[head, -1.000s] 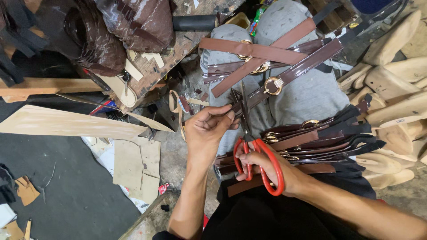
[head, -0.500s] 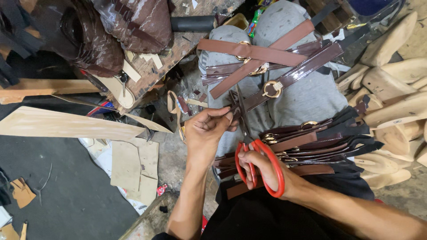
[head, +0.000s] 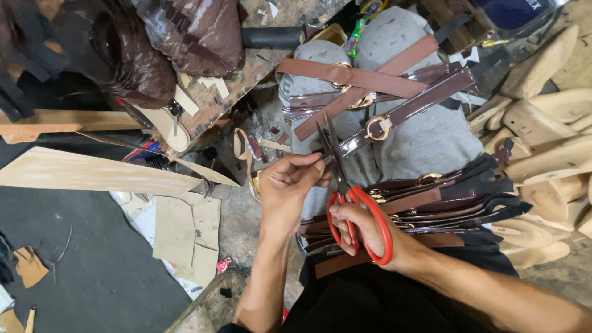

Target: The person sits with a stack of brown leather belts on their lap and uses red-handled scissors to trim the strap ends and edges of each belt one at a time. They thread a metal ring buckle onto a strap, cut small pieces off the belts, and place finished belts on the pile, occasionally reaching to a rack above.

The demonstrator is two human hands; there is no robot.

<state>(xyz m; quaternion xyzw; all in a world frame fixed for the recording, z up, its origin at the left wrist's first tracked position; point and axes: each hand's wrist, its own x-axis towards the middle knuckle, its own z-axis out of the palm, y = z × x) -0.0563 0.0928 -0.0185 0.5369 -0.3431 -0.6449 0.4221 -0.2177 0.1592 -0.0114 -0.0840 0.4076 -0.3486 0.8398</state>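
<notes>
The right hand [head: 364, 231] is closed through the red loops of a pair of scissors [head: 345, 197], whose dark blades point up and away from the person. The left hand [head: 290, 185] is closed too, its fingertips pinching a small dark piece of strap [head: 325, 159] right at the blades. Against the pictures from a second and half a second ago, very little has shifted: both hands sit in nearly the same place over the lap, the left fingers have only drawn in a touch nearer the blades, and the scissors have barely tilted. That reads as fine trimming on one spot rather than a long cut, though whether the blades are biting just now cannot be made out.

Just right of the scissors a stack of dark and brown straps with gold rings [head: 444, 203] lies across the person's thigh, unchanged. Beyond the hands, several brown straps with gold buckles [head: 370, 92] lie crossed over a grey cloth [head: 425, 142], also as before. Pale wooden shoe forms [head: 542, 117] are piled at the right edge. At upper left a worn wooden desk [head: 246, 71] carries bundled dark brown material [head: 191, 31], and pale card pieces [head: 185, 231] lie on the floor below its near edge.
</notes>
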